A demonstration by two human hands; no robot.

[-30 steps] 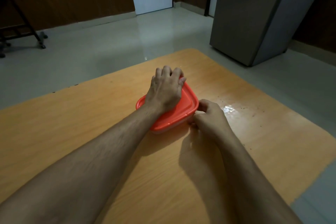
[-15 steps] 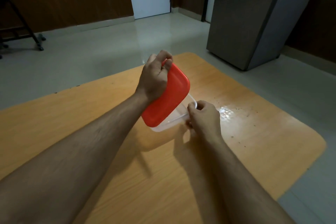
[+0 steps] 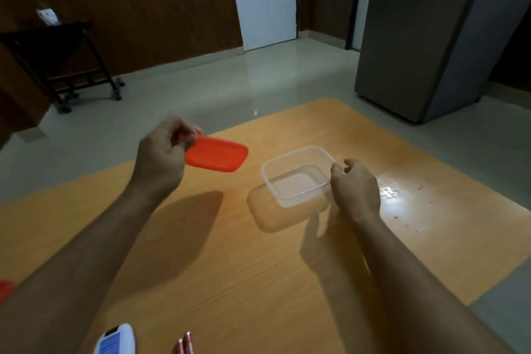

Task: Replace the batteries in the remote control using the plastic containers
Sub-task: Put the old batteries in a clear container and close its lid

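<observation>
Container (image 3: 297, 177) on the tabletop (image 3: 258, 282), right of centre, with the right hand (image 3: 355, 188) at its right rim. Lid (image 3: 217, 156) raised above the tabletop, left of the container and apart from it, pinched at its left end by the left hand (image 3: 161, 161). Remote control (image 3: 116, 340) and two batteries (image 3: 185, 346) side by side at the near edge, batteries just right of the remote; cabinet (image 3: 425, 37) on the floor behind the tabletop to the right, cart (image 3: 57, 60) far left.

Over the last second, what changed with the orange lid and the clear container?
The left hand peeled the orange lid off the clear container and carried it left, clear of it. The right hand kept gripping the container's rim on the table.
</observation>
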